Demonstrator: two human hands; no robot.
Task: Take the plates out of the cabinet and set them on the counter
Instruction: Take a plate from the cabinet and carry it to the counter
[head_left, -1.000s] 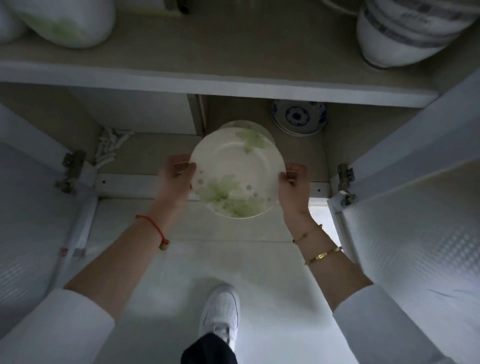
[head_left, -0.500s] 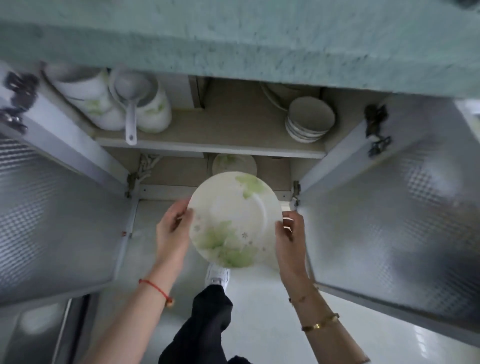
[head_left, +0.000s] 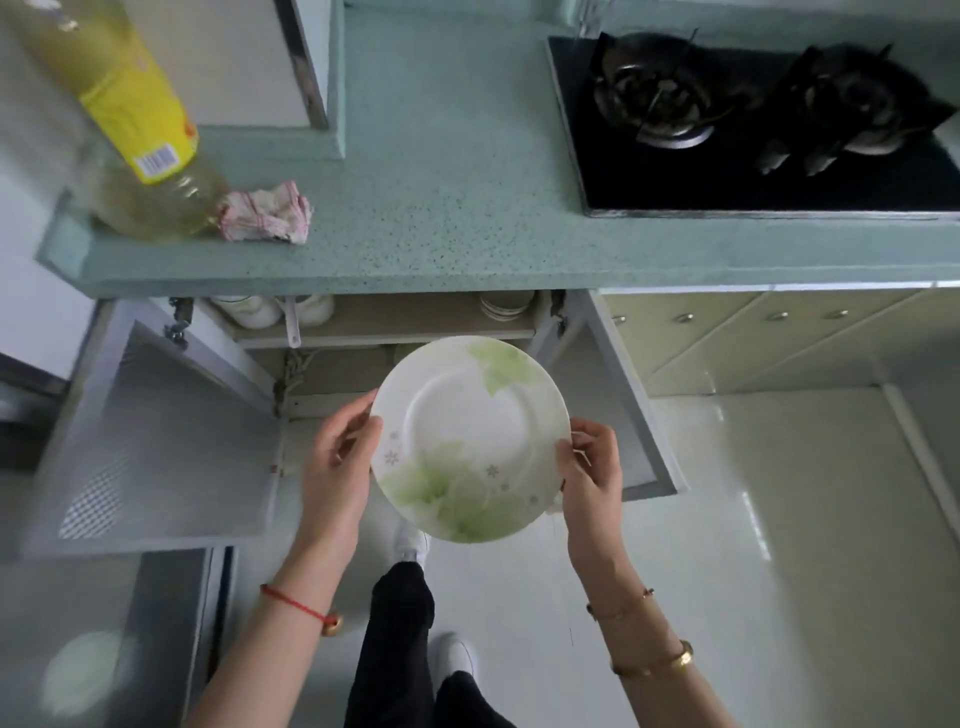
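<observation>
A white plate with green leaf prints (head_left: 467, 439) is held flat in front of the open cabinet (head_left: 384, 332), below the counter's edge. My left hand (head_left: 340, 462) grips its left rim and my right hand (head_left: 592, 467) grips its right rim. The speckled green counter (head_left: 441, 197) runs across the upper part of the view. On the cabinet's upper shelf sit a stack of small dishes (head_left: 506, 304) and white bowls (head_left: 254, 310). The lower shelf is mostly hidden behind the plate.
A big yellow-labelled oil bottle (head_left: 130, 130) and a crumpled cloth (head_left: 265, 213) sit at the counter's left end. A black gas hob (head_left: 753, 124) fills its right side. Both cabinet doors (head_left: 156, 441) stand open. My legs and white shoes are on the pale floor (head_left: 779, 545).
The plate has come out of the cabinet and risen with both hands. My view has lifted from the shelves to above the counter, which now shows with the hob and bottle.
</observation>
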